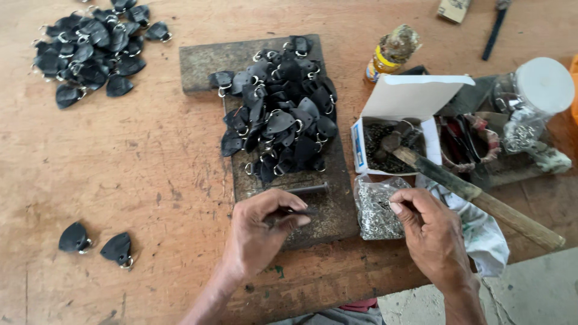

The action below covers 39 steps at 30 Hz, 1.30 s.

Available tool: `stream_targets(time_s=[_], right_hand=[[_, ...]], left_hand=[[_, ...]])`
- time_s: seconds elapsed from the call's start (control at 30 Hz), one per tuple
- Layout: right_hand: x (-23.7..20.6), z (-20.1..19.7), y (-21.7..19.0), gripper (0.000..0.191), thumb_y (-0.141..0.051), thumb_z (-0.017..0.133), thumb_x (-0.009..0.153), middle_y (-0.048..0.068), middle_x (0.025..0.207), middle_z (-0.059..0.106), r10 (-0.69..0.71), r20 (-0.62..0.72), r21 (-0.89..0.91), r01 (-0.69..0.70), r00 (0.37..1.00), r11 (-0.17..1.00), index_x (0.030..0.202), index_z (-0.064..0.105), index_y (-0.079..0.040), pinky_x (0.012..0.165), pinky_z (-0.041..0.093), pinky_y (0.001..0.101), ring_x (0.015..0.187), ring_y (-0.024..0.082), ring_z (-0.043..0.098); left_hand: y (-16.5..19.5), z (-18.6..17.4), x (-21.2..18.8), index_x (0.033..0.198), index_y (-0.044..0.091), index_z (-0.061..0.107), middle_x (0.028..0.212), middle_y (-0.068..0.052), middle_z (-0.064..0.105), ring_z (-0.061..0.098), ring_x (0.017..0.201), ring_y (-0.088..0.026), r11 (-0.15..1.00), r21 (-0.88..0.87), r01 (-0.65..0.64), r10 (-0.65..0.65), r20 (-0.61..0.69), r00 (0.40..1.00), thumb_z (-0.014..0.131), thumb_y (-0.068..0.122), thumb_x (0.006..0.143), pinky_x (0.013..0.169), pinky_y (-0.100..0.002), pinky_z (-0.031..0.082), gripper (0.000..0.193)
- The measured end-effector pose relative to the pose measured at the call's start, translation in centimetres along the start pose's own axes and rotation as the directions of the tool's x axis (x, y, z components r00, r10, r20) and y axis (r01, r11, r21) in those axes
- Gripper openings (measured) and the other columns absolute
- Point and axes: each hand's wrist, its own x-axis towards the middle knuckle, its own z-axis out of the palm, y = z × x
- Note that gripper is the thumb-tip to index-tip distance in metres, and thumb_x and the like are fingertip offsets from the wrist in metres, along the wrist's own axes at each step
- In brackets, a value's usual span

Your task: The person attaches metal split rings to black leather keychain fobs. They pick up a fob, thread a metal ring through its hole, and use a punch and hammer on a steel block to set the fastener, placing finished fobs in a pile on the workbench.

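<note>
My left hand [259,232] rests on a dark worn work block [328,216] and pinches a small black leather piece [295,213] between thumb and fingers. A dark metal punch rod [308,189] lies on the block just above it. My right hand [430,232] reaches its fingertips into a clear plastic bag of small silver metal rings [376,210]; whether it holds one is hidden. A heap of black leather tabs with rings [280,114] covers the far part of the block.
Another heap of black tabs [90,48] lies at the far left, two single tabs [96,244] near left. An open white box of dark rivets [391,141] holds a hammer [475,195]. A jar [533,99], a small bottle [388,54] and a cloth [481,235] sit right.
</note>
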Motion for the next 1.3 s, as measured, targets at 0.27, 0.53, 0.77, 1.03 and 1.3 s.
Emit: stream_targets(time_s=[0.27,0.53,0.77,1.03,1.3], right_hand=[[-0.5,1.4,-2.6,0.004,-0.009,0.069,0.094,0.005,0.099,0.075,-0.223,-0.023,0.524,0.202,0.974,0.827,0.096,0.071,-0.006,0.071,0.066,0.0231,0.087,0.011,0.073],[-0.3,0.6,-6.1,0.012,0.005,0.068,0.09,0.007,0.101,0.074,-0.241,0.035,0.468,0.197,0.97,0.861,0.1,0.07,0.0,0.074,0.065,0.0247,0.089,0.014,0.075],[0.1,0.7,-5.9,0.015,0.006,0.068,0.089,0.007,0.104,0.073,-0.293,0.018,0.433,0.257,0.956,0.864,0.102,0.068,-0.001,0.076,0.065,0.0256,0.093,0.015,0.075],[-0.2,1.7,-4.0,0.023,0.007,0.068,0.087,0.007,0.106,0.072,-0.46,-0.039,0.21,0.457,0.887,0.864,0.106,0.066,-0.005,0.08,0.064,0.0276,0.095,0.018,0.074],[0.0,0.8,-1.7,0.032,0.017,0.056,0.085,0.01,0.111,0.075,-0.395,-0.075,0.203,0.402,0.915,0.893,0.105,0.069,-0.005,0.091,0.066,0.0293,0.106,0.022,0.075]], left_hand=[[2.8,2.3,-0.3,0.113,0.009,0.071,0.116,-0.007,0.075,0.077,0.1,-0.017,0.967,0.025,-0.252,0.247,0.133,0.96,0.065,-0.017,0.078,0.077,-0.027,0.064,0.045],[4.6,1.8,0.3,0.11,0.011,0.068,0.118,-0.008,0.069,0.075,0.101,-0.024,0.947,0.067,-0.314,0.304,0.127,0.944,0.065,-0.018,0.068,0.072,-0.031,0.063,0.051],[4.1,2.3,0.5,0.108,0.011,0.068,0.116,-0.007,0.072,0.076,0.1,-0.022,0.951,0.059,-0.302,0.294,0.116,0.949,0.064,-0.018,0.068,0.073,-0.031,0.064,0.05],[3.8,3.1,0.9,0.105,0.006,0.065,0.116,-0.011,0.075,0.08,0.096,-0.02,0.968,-0.035,-0.248,0.25,0.078,0.965,0.066,-0.018,0.078,0.074,-0.029,0.067,0.037],[4.9,4.1,2.9,0.114,0.002,0.064,0.11,-0.011,0.073,0.074,0.097,-0.024,0.944,-0.088,-0.318,0.327,0.131,0.936,0.073,-0.013,0.081,0.08,-0.035,0.061,0.038]])
